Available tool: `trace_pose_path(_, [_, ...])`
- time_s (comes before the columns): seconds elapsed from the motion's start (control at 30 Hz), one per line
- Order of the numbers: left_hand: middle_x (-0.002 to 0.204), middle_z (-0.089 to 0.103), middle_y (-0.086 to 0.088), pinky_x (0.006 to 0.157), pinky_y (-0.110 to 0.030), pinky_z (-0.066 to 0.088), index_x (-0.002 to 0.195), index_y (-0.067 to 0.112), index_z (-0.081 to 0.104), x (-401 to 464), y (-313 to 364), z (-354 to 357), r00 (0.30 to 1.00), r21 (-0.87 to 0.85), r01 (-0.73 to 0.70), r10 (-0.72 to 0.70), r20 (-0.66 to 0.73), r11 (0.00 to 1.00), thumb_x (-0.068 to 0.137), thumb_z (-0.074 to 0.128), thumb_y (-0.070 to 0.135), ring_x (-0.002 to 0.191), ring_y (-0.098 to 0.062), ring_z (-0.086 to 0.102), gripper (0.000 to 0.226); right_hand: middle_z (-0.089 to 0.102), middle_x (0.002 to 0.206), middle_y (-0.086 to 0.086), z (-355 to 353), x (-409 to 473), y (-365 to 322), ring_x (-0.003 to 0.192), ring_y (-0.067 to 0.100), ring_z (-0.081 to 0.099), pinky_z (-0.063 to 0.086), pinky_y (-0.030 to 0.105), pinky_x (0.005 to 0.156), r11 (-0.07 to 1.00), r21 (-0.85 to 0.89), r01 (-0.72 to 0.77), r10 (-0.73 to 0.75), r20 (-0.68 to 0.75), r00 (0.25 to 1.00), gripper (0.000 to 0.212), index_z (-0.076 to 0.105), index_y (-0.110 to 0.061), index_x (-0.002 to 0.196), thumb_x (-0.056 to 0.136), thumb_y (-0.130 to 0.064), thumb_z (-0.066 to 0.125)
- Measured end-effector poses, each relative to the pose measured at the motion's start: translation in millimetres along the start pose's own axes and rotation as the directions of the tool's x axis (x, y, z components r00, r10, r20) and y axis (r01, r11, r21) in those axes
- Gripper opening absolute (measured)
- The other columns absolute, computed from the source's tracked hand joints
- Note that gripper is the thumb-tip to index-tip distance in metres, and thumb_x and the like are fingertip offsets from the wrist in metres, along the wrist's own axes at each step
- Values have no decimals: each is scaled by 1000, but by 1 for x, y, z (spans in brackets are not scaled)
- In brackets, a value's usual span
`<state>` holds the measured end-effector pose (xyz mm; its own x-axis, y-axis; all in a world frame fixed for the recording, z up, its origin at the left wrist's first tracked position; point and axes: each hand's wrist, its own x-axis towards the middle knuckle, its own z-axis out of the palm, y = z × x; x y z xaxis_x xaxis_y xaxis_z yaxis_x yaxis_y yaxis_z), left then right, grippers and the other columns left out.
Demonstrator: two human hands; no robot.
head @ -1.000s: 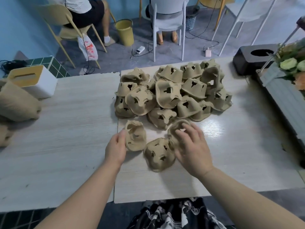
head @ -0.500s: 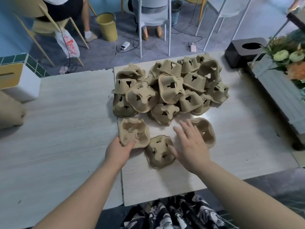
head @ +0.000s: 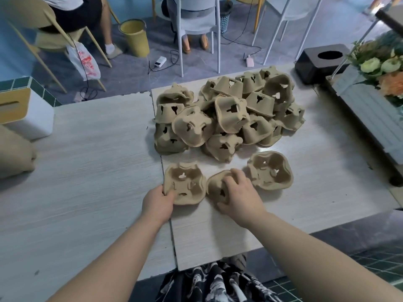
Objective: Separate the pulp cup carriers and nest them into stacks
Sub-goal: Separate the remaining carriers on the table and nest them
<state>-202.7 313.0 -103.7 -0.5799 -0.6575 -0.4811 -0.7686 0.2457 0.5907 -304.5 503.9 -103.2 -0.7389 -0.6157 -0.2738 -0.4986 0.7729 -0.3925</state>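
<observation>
A heap of brown pulp cup carriers point(head: 226, 114) lies jumbled on the far half of the table. Three single carriers lie nearer me. My left hand point(head: 158, 203) pinches the near-left edge of an open-side-up carrier point(head: 185, 184). My right hand point(head: 238, 196) grips a middle carrier point(head: 214, 187) that lies bottom-up, fingers curled over its top. A third carrier point(head: 270, 171) lies open-side-up to the right, free of both hands.
The pale wooden table point(head: 87, 171) has a seam down its middle. A white and yellow box point(head: 24, 114) stands far left, a black box point(head: 320, 62) and a planter with flowers point(head: 375, 99) at the right. People sit on chairs beyond the table.
My right hand came off the right carrier, left it open-side-up, and closed on the middle one. My left hand laid its carrier flat with the open side up and holds its edge.
</observation>
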Motion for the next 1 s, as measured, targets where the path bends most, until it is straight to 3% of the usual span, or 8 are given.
trace_pose_path(0.2, [86,67,-7,70,-33,41,92,7,68,-2,-3,-3,1000,-35,-3,3,5,999,95,59,21,87,-29,60,17,40,122,3,-12,2,0,99,19,50,42,29,80,909,400,-115,243,-288,926,52,47,-13,96,69,-38,83])
trace_pose_path(0.3, [94,66,1,72,-29,43,105,15,64,-5,-1,0,998,-84,-17,22,62,996,92,64,23,90,-20,60,15,50,100,-1,-14,3,2,88,17,52,40,25,74,815,566,-127,331,-274,903,46,46,-18,96,71,-33,83])
trace_pose_path(0.4, [102,66,6,71,-24,42,114,21,57,-8,1,6,994,-137,-43,56,90,990,89,68,25,93,-14,60,27,56,102,-5,-13,-4,6,90,12,54,35,18,72,808,566,-165,325,-193,926,45,44,-22,105,76,-27,77])
trace_pose_path(0.57, [105,63,5,74,-27,42,124,18,55,-7,5,14,994,-156,-51,66,88,986,94,62,24,97,-16,59,31,52,120,-10,-13,-20,17,104,14,56,42,25,84,843,485,-234,338,-137,931,68,34,-24,141,82,-9,65])
trace_pose_path(0.7, [108,63,2,81,-30,43,126,13,58,-4,8,15,996,-141,-45,55,64,989,97,58,24,101,-19,58,31,63,108,-6,-15,-23,26,87,12,60,44,23,75,746,596,-297,424,-81,902,59,44,-29,136,85,-3,56])
trace_pose_path(0.8, [114,64,0,88,-32,46,128,13,58,-3,8,17,996,-155,-41,52,67,987,97,59,24,104,-16,58,33,63,104,-7,-13,-22,29,87,13,65,55,36,83,670,680,-299,425,-21,905,54,47,-31,133,88,-2,51])
trace_pose_path(0.87, [118,65,-1,94,-36,49,128,14,58,-2,8,18,996,-159,-39,51,69,987,96,59,24,107,-17,59,33,62,107,-5,-16,-22,29,90,19,65,55,44,83,627,719,-298,450,-22,893,50,47,-35,130,90,-7,45])
trace_pose_path(1.0, [118,66,-2,93,-39,50,124,14,61,-3,8,21,996,-174,-39,52,68,984,96,59,24,109,-22,62,29,60,109,-9,-28,-24,26,98,13,58,44,31,81,709,661,-246,437,-138,889,36,50,-29,129,94,-35,49])
